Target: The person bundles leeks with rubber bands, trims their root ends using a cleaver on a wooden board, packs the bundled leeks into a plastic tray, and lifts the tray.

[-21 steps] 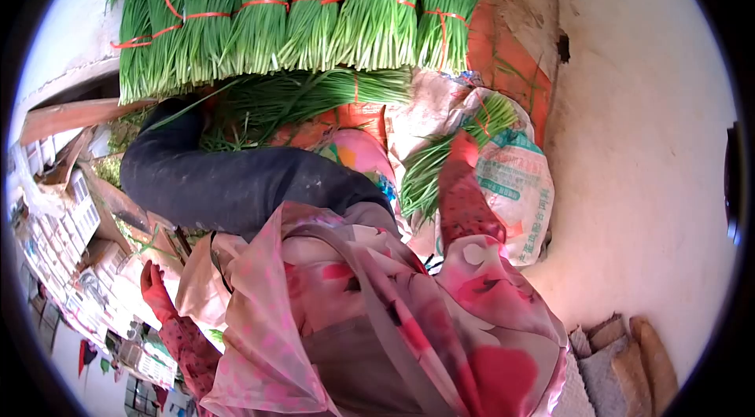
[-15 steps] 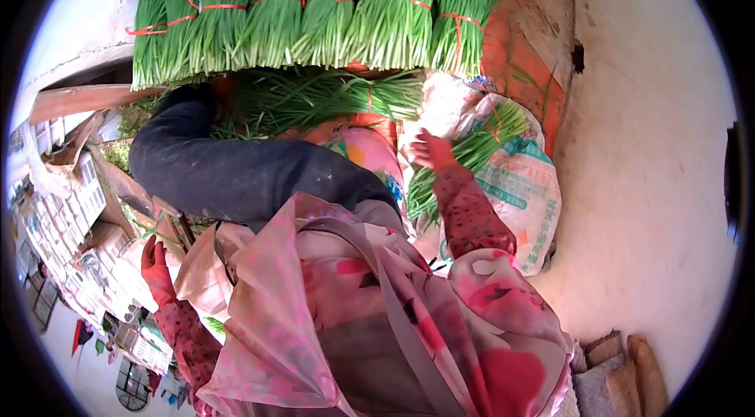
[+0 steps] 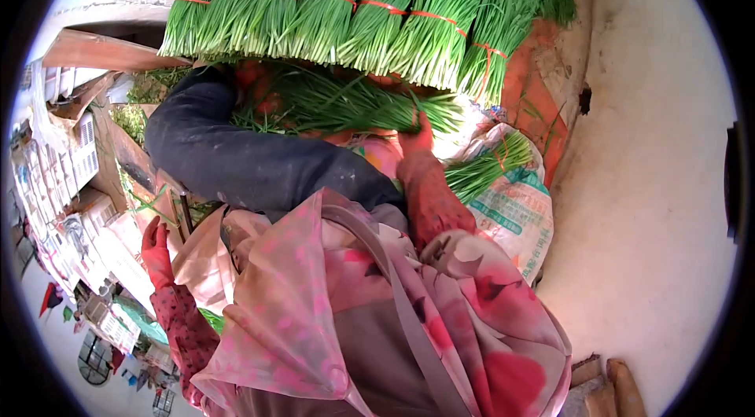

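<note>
My right hand [image 3: 418, 136], in a red glove, closes around the cut-stem end of a loose-lying bundle of chives [image 3: 338, 102]. That bundle lies below a row of upright chive bundles [image 3: 314, 4] tied with red bands. To the right of my forearm, another chive bundle [image 3: 491, 165] with a red tie rests on a printed white sack [image 3: 511, 213]. Out at the left, my left hand [image 3: 157, 254], also red-gloved, is raised with fingers stretched and nothing in it.
My bent leg in dark trousers [image 3: 259, 165] crosses between the hands. Crates and boxes [image 3: 63, 189] are piled at the left, near a wooden board [image 3: 110, 51]. A pale wall [image 3: 637, 205] rises on the right, with folded brown material [image 3: 605, 389] at its foot.
My right hand has moved up and left from above the sack's bundle and has taken hold of the lying bundle. The left hand stays raised. The whole view has shifted slightly.
</note>
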Demonstrator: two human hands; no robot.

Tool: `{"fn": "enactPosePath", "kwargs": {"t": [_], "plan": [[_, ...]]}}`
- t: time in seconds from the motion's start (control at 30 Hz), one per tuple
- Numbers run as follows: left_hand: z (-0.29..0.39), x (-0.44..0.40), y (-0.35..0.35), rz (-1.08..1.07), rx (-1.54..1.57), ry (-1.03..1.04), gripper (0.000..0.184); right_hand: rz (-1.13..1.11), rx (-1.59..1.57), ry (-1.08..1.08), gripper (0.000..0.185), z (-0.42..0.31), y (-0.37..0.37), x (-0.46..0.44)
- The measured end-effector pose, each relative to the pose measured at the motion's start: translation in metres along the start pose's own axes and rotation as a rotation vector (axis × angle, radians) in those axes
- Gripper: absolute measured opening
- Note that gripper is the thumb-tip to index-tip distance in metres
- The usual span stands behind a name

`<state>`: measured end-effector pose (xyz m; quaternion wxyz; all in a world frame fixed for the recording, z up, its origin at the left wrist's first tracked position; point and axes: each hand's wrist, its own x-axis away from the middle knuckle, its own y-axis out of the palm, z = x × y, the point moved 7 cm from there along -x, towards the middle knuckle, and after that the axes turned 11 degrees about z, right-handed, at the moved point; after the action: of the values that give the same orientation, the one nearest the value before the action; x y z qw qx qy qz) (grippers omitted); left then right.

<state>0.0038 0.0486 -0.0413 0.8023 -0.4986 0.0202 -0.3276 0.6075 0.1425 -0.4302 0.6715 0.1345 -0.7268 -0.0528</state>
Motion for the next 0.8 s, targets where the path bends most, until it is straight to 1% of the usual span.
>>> {"fn": "enactPosePath", "kwargs": {"t": [0.03,0.07,0.1,0.13,0.17,0.2,0.27,0.3,0.33,0.37,0.4,0.43,0.47,0.5,0.53,0.57,0.6,0.63,0.67,0.7,0.73,0.77,0.8], "plan": [[-0.002,-0.010,0.001,-0.008,0.072,-0.001,0.034,-0.066,-0.038,-0.028,0.037,-0.024,-0.021,-0.009],[-0.003,-0.020,0.004,-0.025,0.141,-0.002,0.034,-0.006,0.101,-0.154,0.037,-0.057,-0.020,0.032],[0.012,-0.025,0.004,-0.041,0.125,-0.018,0.036,0.009,0.034,-0.156,0.034,-0.080,-0.024,0.055],[0.023,-0.033,0.006,-0.049,0.146,0.021,0.037,-0.149,0.065,-0.292,0.033,-0.106,-0.009,0.085],[0.040,-0.037,0.008,-0.062,0.208,0.073,0.039,-0.310,0.066,-0.280,0.030,-0.130,-0.010,0.094],[0.064,-0.041,0.007,-0.074,0.267,0.135,0.040,-0.270,0.229,-0.366,0.030,-0.147,-0.001,0.114],[0.118,-0.038,0.015,-0.058,0.307,0.244,0.043,-0.090,0.646,-0.736,0.040,-0.184,0.048,0.188],[0.148,-0.030,0.017,-0.120,0.365,0.295,0.045,-0.184,0.753,-0.832,0.044,-0.185,0.085,0.227],[0.179,-0.017,0.024,-0.131,0.422,0.344,0.045,-0.297,0.859,-0.937,0.048,-0.181,0.129,0.264],[0.213,0.002,0.034,-0.122,0.390,0.490,0.046,-0.388,0.844,-1.011,0.041,-0.169,0.174,0.303],[0.230,0.012,0.046,-0.143,0.392,0.549,0.047,-0.586,0.930,-0.906,0.047,-0.165,0.203,0.295],[0.253,0.036,0.056,-0.204,0.511,0.523,0.048,-0.642,1.010,-0.930,0.049,-0.143,0.237,0.323],[0.265,0.052,0.074,-0.311,0.650,0.641,0.052,-0.698,1.110,-0.958,0.051,-0.117,0.272,0.363],[0.275,0.069,0.087,-0.361,0.663,0.752,0.058,-0.776,1.268,-0.999,0.051,-0.087,0.302,0.396],[0.276,0.087,0.089,-0.417,0.732,0.716,0.069,-0.899,1.345,-0.989,0.051,-0.050,0.320,0.430],[0.278,0.106,0.094,-0.558,0.826,0.551,0.082,-0.958,1.427,-0.935,0.050,-0.017,0.332,0.453],[0.279,0.122,0.088,-0.554,0.861,0.524,0.091,-1.026,1.507,-0.879,0.050,0.017,0.342,0.477],[0.274,0.131,0.079,-0.501,0.923,0.531,0.094,-1.068,1.614,-0.863,0.049,0.052,0.347,0.507],[0.274,0.159,0.071,-0.470,1.031,0.481,0.097,-1.119,1.649,-0.913,0.051,0.063,0.336,0.530],[0.270,0.166,0.049,-0.417,1.197,0.494,0.094,-1.255,1.720,-0.996,0.055,0.096,0.335,0.550],[0.261,0.172,0.027,-0.373,1.346,0.463,0.090,-1.363,1.809,-1.032,0.060,0.131,0.327,0.563],[0.261,0.182,-0.007,-0.303,1.442,0.541,0.085,-1.436,1.836,-1.009,0.060,0.168,0.314,0.592],[0.254,0.187,-0.043,-0.237,1.541,0.604,0.080,-1.516,2.040,-1.063,0.065,0.213,0.290,0.637]]}}
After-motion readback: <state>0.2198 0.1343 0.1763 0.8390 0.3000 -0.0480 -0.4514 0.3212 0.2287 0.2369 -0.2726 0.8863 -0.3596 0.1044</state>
